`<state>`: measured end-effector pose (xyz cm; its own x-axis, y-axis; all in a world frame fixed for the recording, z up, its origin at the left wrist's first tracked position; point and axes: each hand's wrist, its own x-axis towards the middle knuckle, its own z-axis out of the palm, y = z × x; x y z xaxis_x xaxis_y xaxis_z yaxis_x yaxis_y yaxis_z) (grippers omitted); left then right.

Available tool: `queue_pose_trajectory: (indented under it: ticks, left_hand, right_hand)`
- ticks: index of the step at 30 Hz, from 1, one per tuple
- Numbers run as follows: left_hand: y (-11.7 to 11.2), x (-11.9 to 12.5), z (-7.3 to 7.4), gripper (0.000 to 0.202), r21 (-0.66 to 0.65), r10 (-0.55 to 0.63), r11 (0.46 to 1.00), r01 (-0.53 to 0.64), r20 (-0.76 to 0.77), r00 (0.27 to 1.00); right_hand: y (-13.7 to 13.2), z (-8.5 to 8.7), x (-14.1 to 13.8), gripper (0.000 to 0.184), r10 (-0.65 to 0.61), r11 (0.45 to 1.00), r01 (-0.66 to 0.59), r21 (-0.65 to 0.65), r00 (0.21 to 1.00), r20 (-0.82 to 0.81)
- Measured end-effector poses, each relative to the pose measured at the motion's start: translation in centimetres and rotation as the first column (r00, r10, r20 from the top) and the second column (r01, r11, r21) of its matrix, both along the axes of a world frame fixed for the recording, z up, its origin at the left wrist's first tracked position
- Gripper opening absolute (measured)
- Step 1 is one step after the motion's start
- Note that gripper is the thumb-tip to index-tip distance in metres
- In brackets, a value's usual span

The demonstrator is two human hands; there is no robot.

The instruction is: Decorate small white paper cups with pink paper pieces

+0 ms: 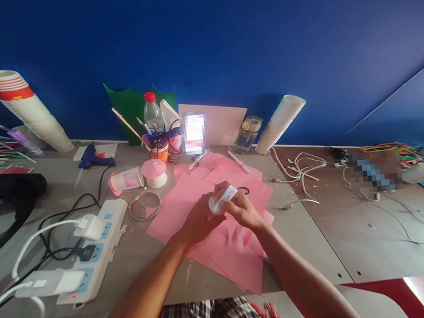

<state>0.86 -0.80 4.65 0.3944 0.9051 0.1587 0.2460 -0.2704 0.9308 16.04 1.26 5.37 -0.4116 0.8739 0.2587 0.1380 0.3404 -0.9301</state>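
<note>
Above the pink paper sheets point(196, 191), my left hand point(198, 222) curls around a whitish round piece point(214, 205) that looks like the end of a paper cup. My right hand point(245, 210) grips a white tube-like thing with a printed label point(228, 194), tilted over the round piece. Fingers cover much of both. To the left, a paper cup with pink wrapping point(128, 180) lies on its side beside a white cup with a pink paper top point(155, 173). A roll of clear tape point(145, 206) lies in front of them.
At left are a power strip point(96, 254) with cables and a blue glue gun point(93, 157). Behind stand a red-capped bottle point(152, 112), a lit phone point(194, 133), a jar point(248, 133) and leaning cup stacks point(281, 123) point(33, 108). White cables point(302, 166) lie at right.
</note>
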Motion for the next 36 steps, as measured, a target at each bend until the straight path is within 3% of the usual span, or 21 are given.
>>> queue_pose_trajectory:
  ticks: [3, 10, 22, 36]
  left_hand:
    - [0.0, -0.1, -0.3, 0.033, -0.013, 0.026, 1.000, -0.026, -0.027, 0.999]
    - [0.1, -0.3, -2.0, 0.036, -0.054, 0.091, 0.994, -0.092, -0.030, 0.995]
    - [0.0, -0.1, -0.3, 0.023, 0.009, 0.030, 1.000, -0.030, -0.013, 0.999]
    - [0.2, -0.4, -2.2, 0.036, -0.022, 0.052, 0.998, -0.053, -0.047, 0.998]
  right_hand:
    - [0.1, 0.1, 0.2, 0.009, -0.003, 1.000, 0.003, -0.003, 1.000, -0.003]
    - [0.3, 0.1, 0.1, 0.018, -0.142, 0.987, 0.147, 0.068, 0.987, -0.068]
    - [-0.4, 0.0, -1.5, 0.012, -0.135, 0.990, 0.133, 0.047, 0.990, 0.050]
    - [0.3, 0.7, 0.5, 0.003, -0.126, 0.987, 0.112, 0.114, 0.984, 0.126]
